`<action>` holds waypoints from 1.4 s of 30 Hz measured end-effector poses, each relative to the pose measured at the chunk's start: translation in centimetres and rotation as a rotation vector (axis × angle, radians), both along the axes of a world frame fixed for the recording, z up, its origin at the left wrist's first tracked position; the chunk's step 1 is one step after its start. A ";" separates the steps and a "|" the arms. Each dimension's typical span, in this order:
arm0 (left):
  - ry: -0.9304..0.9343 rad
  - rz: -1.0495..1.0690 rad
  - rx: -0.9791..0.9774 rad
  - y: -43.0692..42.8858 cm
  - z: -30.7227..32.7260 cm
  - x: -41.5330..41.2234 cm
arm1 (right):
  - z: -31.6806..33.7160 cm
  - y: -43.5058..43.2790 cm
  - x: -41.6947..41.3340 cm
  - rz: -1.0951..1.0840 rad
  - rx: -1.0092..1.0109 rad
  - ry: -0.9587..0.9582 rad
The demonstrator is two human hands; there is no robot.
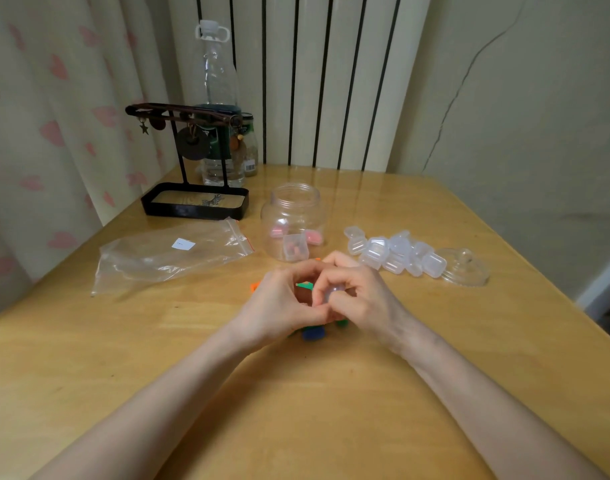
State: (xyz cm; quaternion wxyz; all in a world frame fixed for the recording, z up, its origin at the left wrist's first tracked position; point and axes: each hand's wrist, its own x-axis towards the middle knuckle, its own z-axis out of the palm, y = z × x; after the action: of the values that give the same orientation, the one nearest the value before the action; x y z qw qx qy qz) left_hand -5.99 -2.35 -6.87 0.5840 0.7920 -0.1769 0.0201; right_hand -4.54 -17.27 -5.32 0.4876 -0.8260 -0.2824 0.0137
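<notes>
Both hands meet over the middle of the wooden table [296, 393]. My right hand [355, 296] curls its fingers round a small clear plastic box [333, 293]. My left hand [279, 303] touches the same box from the left with curled fingers. Small coloured pieces lie under and around the hands: an orange one [254, 286], a green one [305, 285] and a blue one [313, 333]. Most of them are hidden by the hands. Behind the hands an open clear jar [293, 220] holds small boxes with pink pieces inside.
A heap of several small clear boxes [397, 254] lies at the right, with a glass lid [464, 266] beside it. An empty zip bag [171, 252] lies at the left. A black jewellery stand [192, 202], a tall bottle [216, 98] and a small jar [250, 147] stand at the back.
</notes>
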 end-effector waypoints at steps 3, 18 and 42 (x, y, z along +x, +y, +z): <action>-0.057 0.023 0.064 -0.3 -0.2 0.1 | -0.6 0.1 0.1 -0.005 -0.004 0.008; 0.299 -0.323 -0.301 1.4 1.1 -0.2 | 0.9 -2.8 1.3 0.253 0.108 0.199; 0.257 -0.284 -0.382 0.8 1.7 -0.7 | 1.3 -2.5 0.9 0.258 0.254 0.243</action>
State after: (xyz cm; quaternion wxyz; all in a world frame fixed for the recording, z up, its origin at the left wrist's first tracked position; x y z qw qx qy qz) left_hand -6.67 -1.57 -5.20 0.7373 0.6309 -0.2037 -0.1296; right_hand -3.68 -19.75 -4.01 0.6125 -0.7071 -0.3244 0.1401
